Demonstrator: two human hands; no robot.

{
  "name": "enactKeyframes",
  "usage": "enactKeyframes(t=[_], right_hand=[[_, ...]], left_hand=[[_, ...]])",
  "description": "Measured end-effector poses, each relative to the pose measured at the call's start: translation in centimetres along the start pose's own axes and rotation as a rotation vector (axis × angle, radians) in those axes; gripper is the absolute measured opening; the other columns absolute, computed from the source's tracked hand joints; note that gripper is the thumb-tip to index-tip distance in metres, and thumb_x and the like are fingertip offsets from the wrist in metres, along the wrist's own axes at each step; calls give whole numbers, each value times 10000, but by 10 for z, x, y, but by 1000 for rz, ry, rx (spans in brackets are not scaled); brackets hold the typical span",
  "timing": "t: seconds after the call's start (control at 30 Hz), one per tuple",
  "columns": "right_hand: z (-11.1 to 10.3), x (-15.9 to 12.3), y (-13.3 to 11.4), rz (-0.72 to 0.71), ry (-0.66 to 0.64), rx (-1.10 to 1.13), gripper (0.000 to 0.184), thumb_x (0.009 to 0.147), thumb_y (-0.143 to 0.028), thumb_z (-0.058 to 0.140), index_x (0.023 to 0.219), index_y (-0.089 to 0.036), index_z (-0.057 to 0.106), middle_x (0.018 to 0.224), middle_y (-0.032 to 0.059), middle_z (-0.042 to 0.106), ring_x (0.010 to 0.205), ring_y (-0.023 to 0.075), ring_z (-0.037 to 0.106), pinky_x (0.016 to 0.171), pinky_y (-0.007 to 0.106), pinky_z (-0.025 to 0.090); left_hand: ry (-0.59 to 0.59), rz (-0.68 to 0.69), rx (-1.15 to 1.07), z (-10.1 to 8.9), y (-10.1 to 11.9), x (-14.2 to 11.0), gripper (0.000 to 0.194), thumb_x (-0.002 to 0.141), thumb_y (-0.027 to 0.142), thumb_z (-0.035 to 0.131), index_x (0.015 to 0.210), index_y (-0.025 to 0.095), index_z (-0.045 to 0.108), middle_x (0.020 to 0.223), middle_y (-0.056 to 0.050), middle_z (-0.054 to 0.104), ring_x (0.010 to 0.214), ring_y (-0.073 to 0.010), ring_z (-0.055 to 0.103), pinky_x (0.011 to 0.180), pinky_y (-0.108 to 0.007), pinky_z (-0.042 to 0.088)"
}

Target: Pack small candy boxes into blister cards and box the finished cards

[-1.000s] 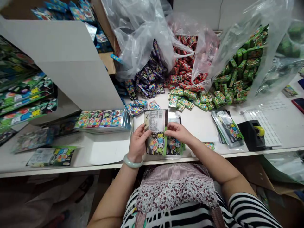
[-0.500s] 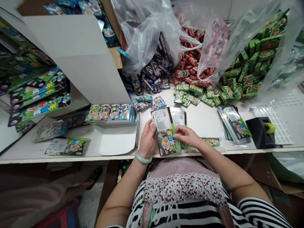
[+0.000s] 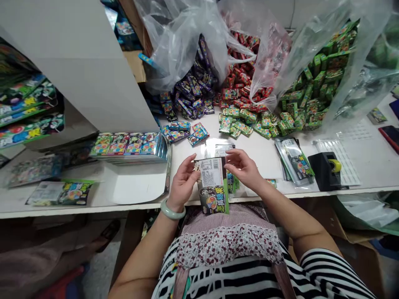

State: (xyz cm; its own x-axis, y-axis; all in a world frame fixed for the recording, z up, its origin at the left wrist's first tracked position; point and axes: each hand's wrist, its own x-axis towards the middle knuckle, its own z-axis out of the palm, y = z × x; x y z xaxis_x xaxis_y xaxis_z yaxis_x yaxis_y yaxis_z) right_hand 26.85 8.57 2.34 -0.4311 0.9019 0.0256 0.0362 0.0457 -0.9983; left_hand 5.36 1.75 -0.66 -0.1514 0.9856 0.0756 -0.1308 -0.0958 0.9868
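Observation:
My left hand (image 3: pixel 182 182) and my right hand (image 3: pixel 245 168) both grip a printed candy pouch (image 3: pixel 213 187) at its top edge, holding it upright over the near edge of the white table (image 3: pixel 368 166). The pouch shows a white barcode label above and a dark and green print below. Another pouch (image 3: pixel 232 182) lies on the table just behind it, partly hidden by my right hand. A green bangle sits on my left wrist.
Clear plastic bags spill small boxes at the back: purple (image 3: pixel 190 93), red (image 3: pixel 246 81), green (image 3: pixel 314 89). A row of filled packs (image 3: pixel 127 145) lies left, a pouch stack (image 3: pixel 294 162) and black tape dispenser (image 3: pixel 326 170) right. A white carton flap (image 3: pixel 77 62) stands at the left.
The pouch has come down and toward my body, and my right hand has shifted from its middle up to its top edge. The camera has swung slightly.

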Motion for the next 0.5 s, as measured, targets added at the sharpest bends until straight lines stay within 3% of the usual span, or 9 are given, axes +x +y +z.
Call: enactKeyframes(t=[0.13, 0.23, 0.33, 0.5], right_hand=[[1, -3, -6, 43, -100, -72, 220, 838, -366, 637, 1009, -243, 569, 887, 1, 625, 726, 116, 586, 664, 304, 511], [-2, 2, -19, 44, -207, -151, 141, 857, -353, 607, 877, -216, 577, 777, -12, 598, 669, 106, 534, 615, 294, 459], [-2, 9, -29, 63, -243, -108, 182, 841, -363, 624, 785, -203, 558, 807, 7, 599, 708, 113, 533, 596, 284, 442], [7, 12, -34, 78, -207, 49, 272, 795, -328, 679, 1013, -236, 545, 843, -4, 609, 742, 122, 559, 594, 272, 456]], left_hand=[[-71, -24, 83, -3, 12, -2, 385, 833, 273, 724, 1204, 254, 622, 925, -21, 668, 775, -112, 632, 655, -206, 536], [26, -6, 175, 3, 21, -2, 162, 872, 314, 681, 987, 200, 664, 883, -29, 686, 775, -118, 639, 683, -229, 531], [90, 15, 119, 9, 28, -1, 158, 897, 341, 656, 864, 186, 654, 959, -57, 729, 886, -140, 669, 771, -262, 537], [82, -11, -55, 6, 41, -4, 274, 857, 328, 716, 1103, 222, 658, 906, -38, 758, 846, -140, 709, 738, -263, 563]])
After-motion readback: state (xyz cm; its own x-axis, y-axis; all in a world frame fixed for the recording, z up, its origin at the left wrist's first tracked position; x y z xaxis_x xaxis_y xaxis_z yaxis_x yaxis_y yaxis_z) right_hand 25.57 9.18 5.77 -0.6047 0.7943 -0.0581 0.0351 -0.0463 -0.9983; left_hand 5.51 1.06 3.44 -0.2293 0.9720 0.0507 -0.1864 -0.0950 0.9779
